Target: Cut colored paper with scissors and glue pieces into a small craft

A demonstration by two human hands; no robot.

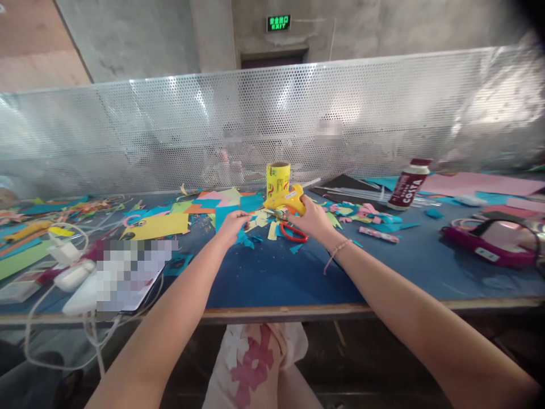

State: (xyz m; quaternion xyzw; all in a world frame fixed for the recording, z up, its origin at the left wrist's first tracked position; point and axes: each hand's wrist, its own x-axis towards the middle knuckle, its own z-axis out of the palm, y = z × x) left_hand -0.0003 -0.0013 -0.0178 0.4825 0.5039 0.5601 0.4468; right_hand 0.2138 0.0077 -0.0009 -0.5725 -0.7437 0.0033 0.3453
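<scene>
My right hand (312, 221) is closed around the handle of a yellow glue gun (285, 200), whose nozzle points left over the blue table (272, 272). My left hand (232, 223) is pinched shut on a small paper piece near the nozzle; I cannot make out its shape. Red-handled scissors (293, 233) lie just below my right hand. Yellow, blue and pink paper scraps (261, 222) lie scattered around both hands.
A yellow tape roll (278, 178) stands behind the glue gun. A Costa bottle (409, 184) lies at the right, a pink device (494, 241) further right. Chargers and cables (72, 272) sit at the left. A perforated metal screen (272, 125) closes the table's back.
</scene>
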